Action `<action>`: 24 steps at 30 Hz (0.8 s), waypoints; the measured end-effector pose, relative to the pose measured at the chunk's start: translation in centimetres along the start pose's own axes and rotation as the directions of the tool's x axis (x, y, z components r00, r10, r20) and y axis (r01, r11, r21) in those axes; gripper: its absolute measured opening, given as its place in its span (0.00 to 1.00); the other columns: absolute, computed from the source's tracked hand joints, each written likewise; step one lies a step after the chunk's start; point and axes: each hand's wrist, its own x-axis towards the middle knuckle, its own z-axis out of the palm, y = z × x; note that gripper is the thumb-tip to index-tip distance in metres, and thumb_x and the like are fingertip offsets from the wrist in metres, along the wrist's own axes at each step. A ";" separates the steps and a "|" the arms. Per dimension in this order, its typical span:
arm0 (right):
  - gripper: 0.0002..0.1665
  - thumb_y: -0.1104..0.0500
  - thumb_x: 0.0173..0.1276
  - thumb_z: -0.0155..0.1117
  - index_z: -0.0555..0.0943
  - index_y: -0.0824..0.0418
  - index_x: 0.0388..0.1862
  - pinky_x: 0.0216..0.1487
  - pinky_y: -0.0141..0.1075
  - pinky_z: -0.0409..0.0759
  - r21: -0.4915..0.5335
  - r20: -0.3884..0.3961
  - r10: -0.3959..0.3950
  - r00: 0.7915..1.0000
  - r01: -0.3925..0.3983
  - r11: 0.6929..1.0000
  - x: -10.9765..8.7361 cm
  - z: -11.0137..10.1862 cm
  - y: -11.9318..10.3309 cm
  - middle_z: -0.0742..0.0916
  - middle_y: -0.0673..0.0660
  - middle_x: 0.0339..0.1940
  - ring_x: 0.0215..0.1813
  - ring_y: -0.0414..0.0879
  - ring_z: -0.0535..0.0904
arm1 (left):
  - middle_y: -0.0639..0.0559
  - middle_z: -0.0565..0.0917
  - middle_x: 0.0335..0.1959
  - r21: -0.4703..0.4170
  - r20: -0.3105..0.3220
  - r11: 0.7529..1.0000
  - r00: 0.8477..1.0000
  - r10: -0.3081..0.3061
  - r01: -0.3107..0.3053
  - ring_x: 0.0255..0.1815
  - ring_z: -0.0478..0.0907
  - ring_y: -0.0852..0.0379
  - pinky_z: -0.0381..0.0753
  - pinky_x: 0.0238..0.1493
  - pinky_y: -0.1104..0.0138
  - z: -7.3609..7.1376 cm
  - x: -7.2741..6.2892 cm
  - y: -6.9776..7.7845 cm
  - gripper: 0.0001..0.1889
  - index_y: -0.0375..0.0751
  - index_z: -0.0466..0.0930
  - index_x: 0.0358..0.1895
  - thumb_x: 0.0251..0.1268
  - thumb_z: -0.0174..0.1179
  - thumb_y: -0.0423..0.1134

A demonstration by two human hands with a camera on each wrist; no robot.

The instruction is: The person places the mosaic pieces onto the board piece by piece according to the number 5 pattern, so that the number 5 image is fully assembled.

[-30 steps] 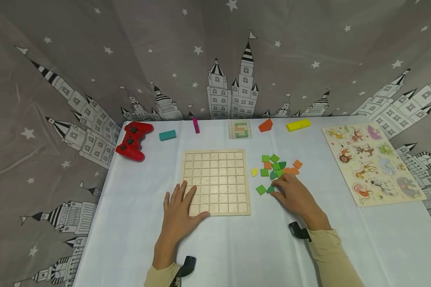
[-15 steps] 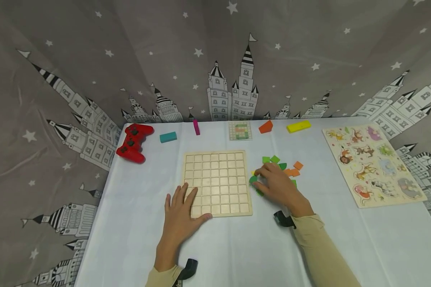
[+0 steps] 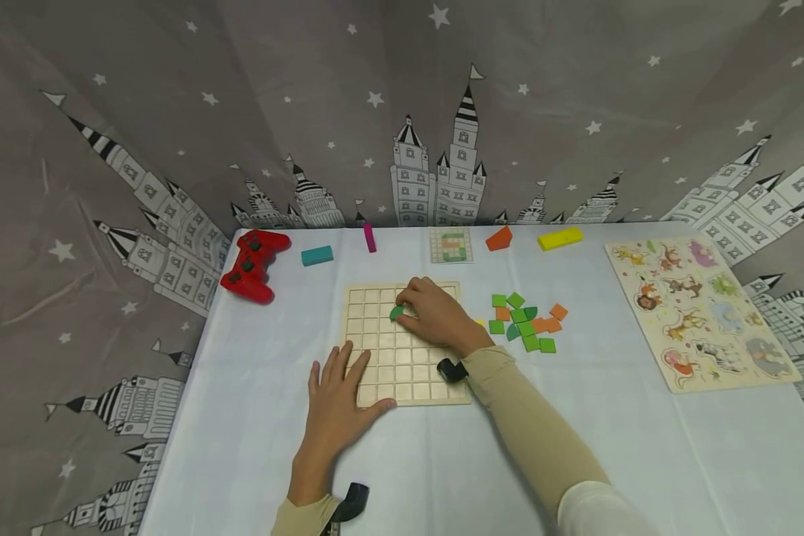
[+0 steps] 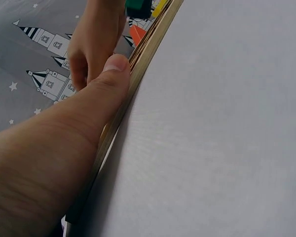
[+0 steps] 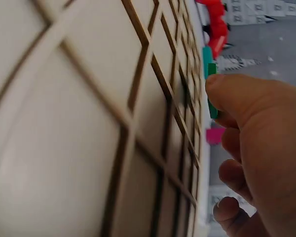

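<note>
A wooden grid board (image 3: 402, 372) lies on the white table in the head view, its square cells bare. My left hand (image 3: 335, 402) rests with spread, straight fingers on its lower left corner; in the left wrist view the thumb (image 4: 116, 64) lies along the board's edge. Over the upper middle of the board, my right hand (image 3: 435, 313) pinches a dark green rounded tile (image 3: 397, 313) between thumb and fingers. The right wrist view shows that green tile (image 5: 213, 106) edge-on, close over the grid (image 5: 133, 123).
Loose green square tiles (image 3: 531, 342) and orange tiles (image 3: 559, 312) lie right of the board. Behind it are a pattern card (image 3: 451, 246), a teal block (image 3: 317, 255) and a yellow block (image 3: 560, 238). A red game controller (image 3: 254, 266) lies left, an animal puzzle (image 3: 700, 313) right.
My right hand has picked the dark green tile from the loose pile and carried it left and away from me, over the board. My left hand has stayed in place.
</note>
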 end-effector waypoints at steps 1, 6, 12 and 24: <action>0.17 0.47 0.76 0.63 0.84 0.55 0.55 0.50 0.37 0.78 0.005 0.010 0.001 1.000 -0.001 1.000 0.4 0.3 -0.1 0.81 0.51 0.48 0.46 0.44 0.71 | 0.44 0.54 0.84 -0.001 -0.001 1.000 1.000 0.000 0.000 0.85 0.47 0.39 0.40 0.81 0.36 0.0 0.0 0.0 0.53 0.52 0.64 0.78 0.51 0.65 0.76; 0.17 0.47 0.77 0.62 0.85 0.54 0.56 0.53 0.37 0.79 0.007 0.028 0.017 0.999 -0.017 1.000 1.8 1.2 -0.4 0.81 0.51 0.50 0.48 0.44 0.73 | 0.44 0.55 0.84 -0.001 -0.007 1.000 1.000 0.006 -0.006 0.85 0.48 0.39 0.40 0.81 0.36 0.2 0.1 -0.1 0.53 0.53 0.64 0.78 0.51 0.65 0.76; 0.16 0.46 0.76 0.62 0.85 0.52 0.55 0.55 0.38 0.80 -0.014 0.042 0.063 0.997 -0.063 0.998 2.4 1.4 -0.6 0.82 0.51 0.49 0.49 0.45 0.74 | 0.44 0.55 0.84 -0.004 -0.011 1.000 1.000 0.003 -0.003 0.84 0.48 0.39 0.40 0.81 0.36 0.0 0.1 -0.1 0.52 0.53 0.65 0.78 0.51 0.66 0.75; 0.16 0.46 0.75 0.64 0.85 0.53 0.53 0.58 0.41 0.81 -0.042 0.081 0.159 0.984 -0.156 0.987 2.4 0.7 -1.5 0.83 0.53 0.51 0.54 0.49 0.76 | 0.44 0.57 0.83 -0.014 -0.022 1.000 1.000 -0.002 0.002 0.84 0.49 0.40 0.42 0.81 0.37 0.1 0.2 0.1 0.52 0.53 0.66 0.77 0.49 0.67 0.74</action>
